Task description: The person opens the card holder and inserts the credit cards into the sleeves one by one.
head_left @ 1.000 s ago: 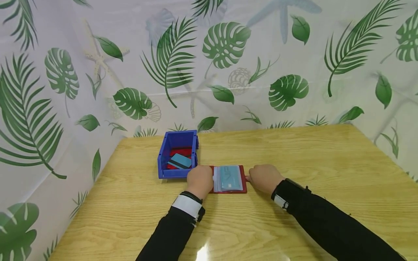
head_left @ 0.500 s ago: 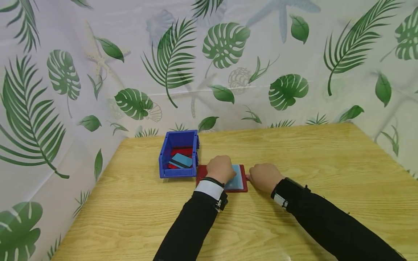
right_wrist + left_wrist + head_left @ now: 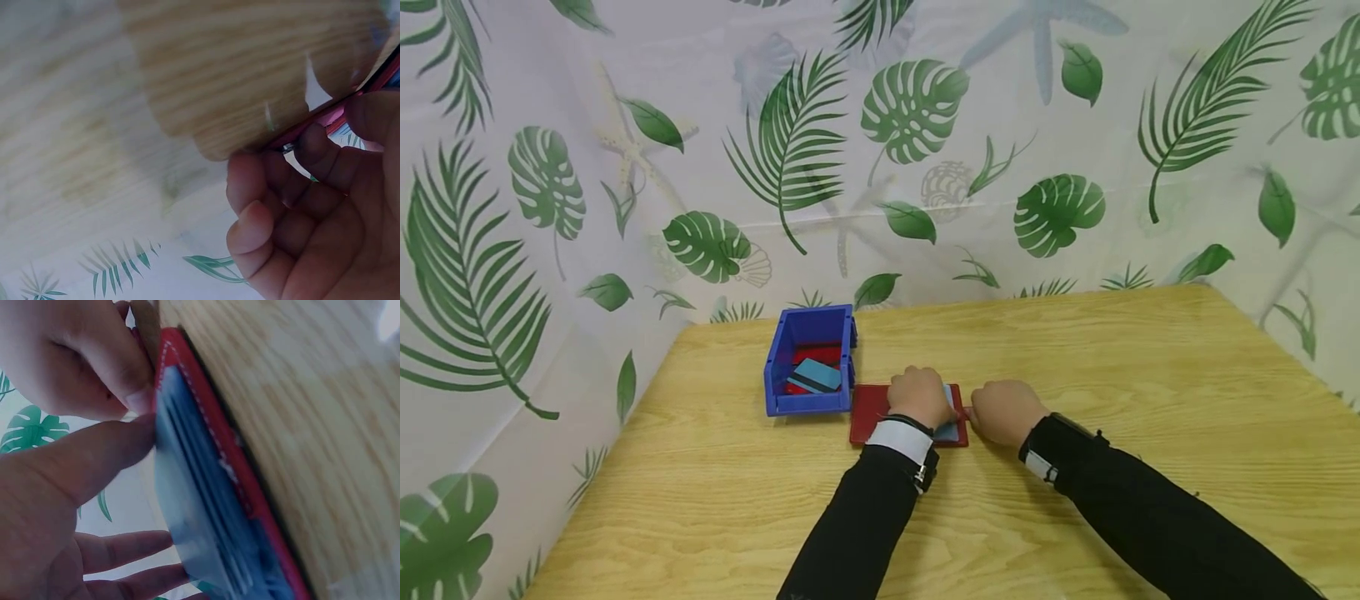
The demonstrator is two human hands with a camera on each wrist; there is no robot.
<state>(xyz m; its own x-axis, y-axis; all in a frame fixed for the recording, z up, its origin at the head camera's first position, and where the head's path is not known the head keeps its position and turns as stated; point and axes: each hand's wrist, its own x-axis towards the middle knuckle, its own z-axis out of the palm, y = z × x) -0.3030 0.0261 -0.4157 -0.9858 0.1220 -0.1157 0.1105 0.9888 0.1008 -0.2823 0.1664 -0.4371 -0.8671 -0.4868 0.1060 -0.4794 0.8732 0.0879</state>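
Observation:
A red card holder lies unfolded on the table, its stack of clear sleeves with pale blue cards on the right half. Over that stack is my left hand. In the left wrist view its thumb touches the stack near the holder's edge, and the other fingers reach out fairly straight along the far side. My right hand pinches the holder's narrow red strap at the right edge. A small metal snap shows by its fingertips in the right wrist view. The left hand hides most of the sleeves in the head view.
A blue plastic bin stands just left of the card holder, close to its corner. Inside are a light blue card with a dark stripe and some red items. A leaf-patterned cloth hangs behind the wooden table.
My left hand has moved right, from the holder's left cover onto the sleeves, uncovering the red left half. The right hand stays at the strap.

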